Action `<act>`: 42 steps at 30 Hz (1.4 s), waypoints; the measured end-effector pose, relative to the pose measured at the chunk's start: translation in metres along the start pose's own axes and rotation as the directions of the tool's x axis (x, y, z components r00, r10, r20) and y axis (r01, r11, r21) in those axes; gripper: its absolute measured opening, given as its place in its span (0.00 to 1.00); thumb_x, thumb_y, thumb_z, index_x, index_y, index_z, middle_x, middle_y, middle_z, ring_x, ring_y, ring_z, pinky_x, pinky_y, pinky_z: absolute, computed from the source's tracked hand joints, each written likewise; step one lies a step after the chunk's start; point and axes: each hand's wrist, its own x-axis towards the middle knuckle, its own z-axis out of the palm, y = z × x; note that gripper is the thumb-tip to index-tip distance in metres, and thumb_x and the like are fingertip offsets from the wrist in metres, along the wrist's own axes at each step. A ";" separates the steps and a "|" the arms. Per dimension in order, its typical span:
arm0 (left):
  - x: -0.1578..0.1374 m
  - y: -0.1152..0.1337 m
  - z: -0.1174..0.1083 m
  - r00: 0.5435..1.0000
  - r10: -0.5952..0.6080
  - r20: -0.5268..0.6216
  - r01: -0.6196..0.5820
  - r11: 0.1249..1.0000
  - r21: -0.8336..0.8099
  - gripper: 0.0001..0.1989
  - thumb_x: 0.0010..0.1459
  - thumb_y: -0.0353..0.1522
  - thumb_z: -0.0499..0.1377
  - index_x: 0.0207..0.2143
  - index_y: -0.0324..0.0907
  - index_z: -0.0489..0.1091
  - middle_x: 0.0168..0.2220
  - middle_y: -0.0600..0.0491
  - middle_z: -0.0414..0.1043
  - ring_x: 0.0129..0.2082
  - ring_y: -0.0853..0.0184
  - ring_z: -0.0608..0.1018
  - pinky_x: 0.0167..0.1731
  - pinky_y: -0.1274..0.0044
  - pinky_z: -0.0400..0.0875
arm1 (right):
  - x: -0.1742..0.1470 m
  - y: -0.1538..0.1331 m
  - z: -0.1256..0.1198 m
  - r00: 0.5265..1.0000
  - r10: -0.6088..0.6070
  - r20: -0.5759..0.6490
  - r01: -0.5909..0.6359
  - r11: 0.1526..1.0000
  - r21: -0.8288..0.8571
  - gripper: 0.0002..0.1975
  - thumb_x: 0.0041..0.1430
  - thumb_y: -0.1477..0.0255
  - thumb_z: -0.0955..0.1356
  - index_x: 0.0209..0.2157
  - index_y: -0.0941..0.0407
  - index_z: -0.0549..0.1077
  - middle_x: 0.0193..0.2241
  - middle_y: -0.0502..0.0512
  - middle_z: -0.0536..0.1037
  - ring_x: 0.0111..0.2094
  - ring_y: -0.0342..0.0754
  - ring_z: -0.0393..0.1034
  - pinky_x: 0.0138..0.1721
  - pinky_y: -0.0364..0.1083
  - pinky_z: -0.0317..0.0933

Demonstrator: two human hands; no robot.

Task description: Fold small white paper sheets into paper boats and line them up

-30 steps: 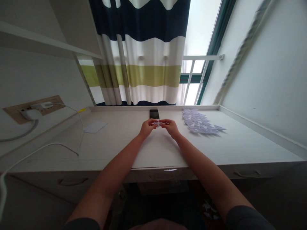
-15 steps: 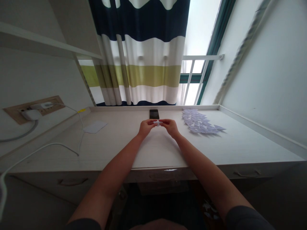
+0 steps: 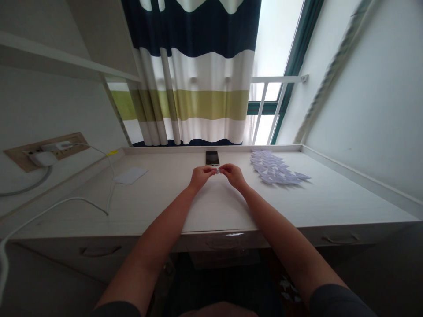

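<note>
Small folded white paper piece (image 3: 217,171), mid-frame, between left hand (image 3: 199,177) and right hand (image 3: 234,176). Both hands pinch it narrowly, one from each side; they cover its ends, so only a small pale middle shows, exact folds too small to read. Black-screened smartphone (image 3: 212,157) sits just behind the hands. Right of centre: spread pile of folded white paper pieces (image 3: 276,169), clear of the right hand. Left of centre: flat white paper sheet (image 3: 131,175) on the surface (image 3: 158,202), white cable (image 3: 82,198) near it. Versus half a second ago: piece looks narrower, star-like outline gone; pile and sheet unchanged.
</note>
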 end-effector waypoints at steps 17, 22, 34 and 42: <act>0.002 -0.007 -0.003 0.999 0.038 0.020 -0.038 0.999 -0.001 0.09 0.41 0.35 0.60 0.26 0.38 0.69 0.21 0.54 0.70 0.23 0.70 0.71 0.25 0.79 0.66 | -0.001 0.001 -0.005 0.997 0.054 0.057 -0.056 0.998 0.030 0.06 0.45 0.69 0.65 0.24 0.57 0.71 0.19 0.51 0.73 0.23 0.43 0.66 0.28 0.43 0.59; 0.003 -0.009 -0.001 0.999 0.032 0.022 -0.032 0.999 0.008 0.09 0.42 0.34 0.59 0.26 0.38 0.68 0.20 0.54 0.69 0.22 0.71 0.71 0.25 0.78 0.67 | -0.002 0.003 -0.002 0.996 -0.053 0.066 0.058 0.995 -0.085 0.06 0.49 0.70 0.62 0.24 0.56 0.68 0.21 0.50 0.70 0.23 0.42 0.63 0.29 0.43 0.58; 0.000 -0.003 -0.001 0.993 -0.061 0.099 0.075 0.986 -0.147 0.12 0.40 0.35 0.61 0.26 0.36 0.67 0.24 0.52 0.70 0.25 0.71 0.72 0.26 0.76 0.69 | -0.003 0.003 -0.004 0.988 -0.071 0.135 0.076 0.996 -0.036 0.05 0.48 0.71 0.63 0.26 0.57 0.69 0.22 0.51 0.72 0.25 0.42 0.66 0.29 0.43 0.61; 0.000 -0.006 0.000 0.984 -0.052 0.168 0.078 0.986 -0.149 0.14 0.38 0.36 0.63 0.26 0.36 0.68 0.23 0.52 0.70 0.25 0.70 0.72 0.27 0.76 0.68 | -0.004 0.002 -0.003 0.986 -0.097 0.138 0.106 0.993 -0.057 0.06 0.48 0.70 0.64 0.28 0.57 0.71 0.24 0.51 0.74 0.26 0.42 0.67 0.30 0.42 0.61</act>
